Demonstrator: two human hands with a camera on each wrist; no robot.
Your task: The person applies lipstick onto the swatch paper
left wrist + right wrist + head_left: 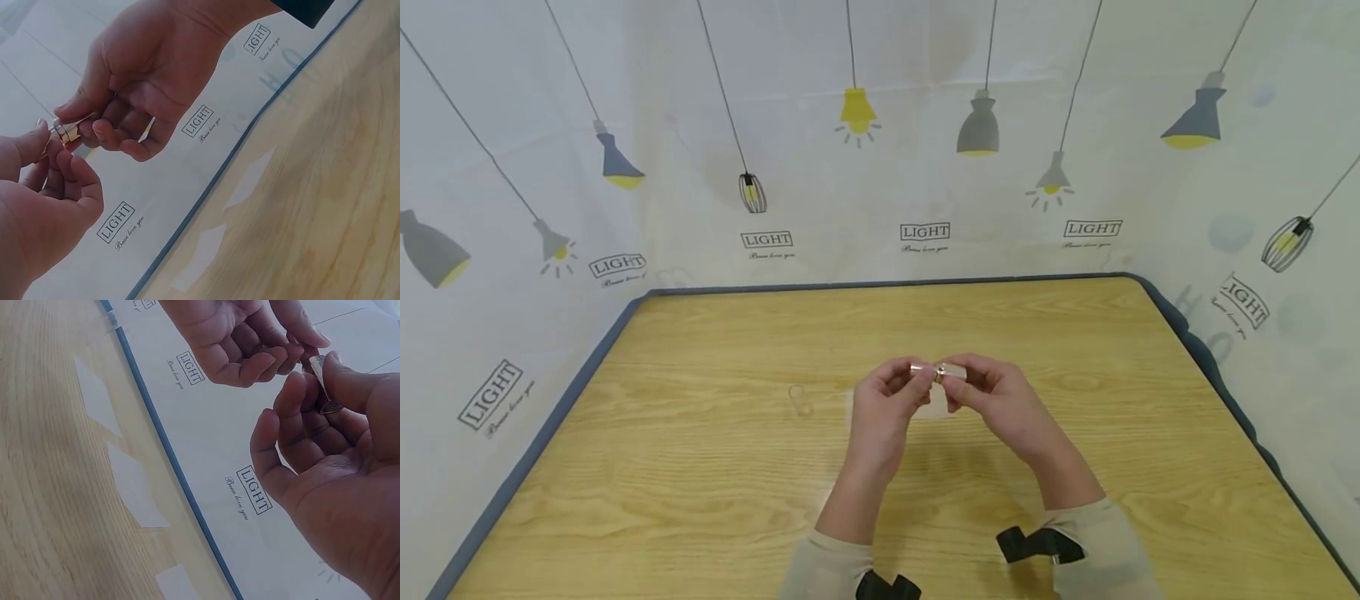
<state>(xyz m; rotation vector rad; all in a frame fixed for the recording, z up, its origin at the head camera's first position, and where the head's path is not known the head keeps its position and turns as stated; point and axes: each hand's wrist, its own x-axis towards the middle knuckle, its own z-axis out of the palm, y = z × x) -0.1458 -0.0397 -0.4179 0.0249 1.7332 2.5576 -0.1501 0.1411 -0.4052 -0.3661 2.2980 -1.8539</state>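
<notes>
Above the middle of the table, my left hand [882,408] and right hand [1003,408] meet at a small shiny metallic tube [955,372], silver and gold in tone. Its left end is pinched between my left thumb and fingers. My right thumb and fingers pinch the wider right end. A narrow gold-toned band shows between the two hands. In the right wrist view the metallic tube [317,367] tapers toward a round rim close to my right palm. Fingertips hide much of it in the left wrist view. I cannot tell exactly what kind of tube it is.
A white paper piece [936,407] lies on the wooden table [715,483] under the hands. To its left is a thin, clear loop [800,402]. Dark blue edging [895,284] borders the table, with lamp-printed sheeting [685,225] rising behind it and on both sides.
</notes>
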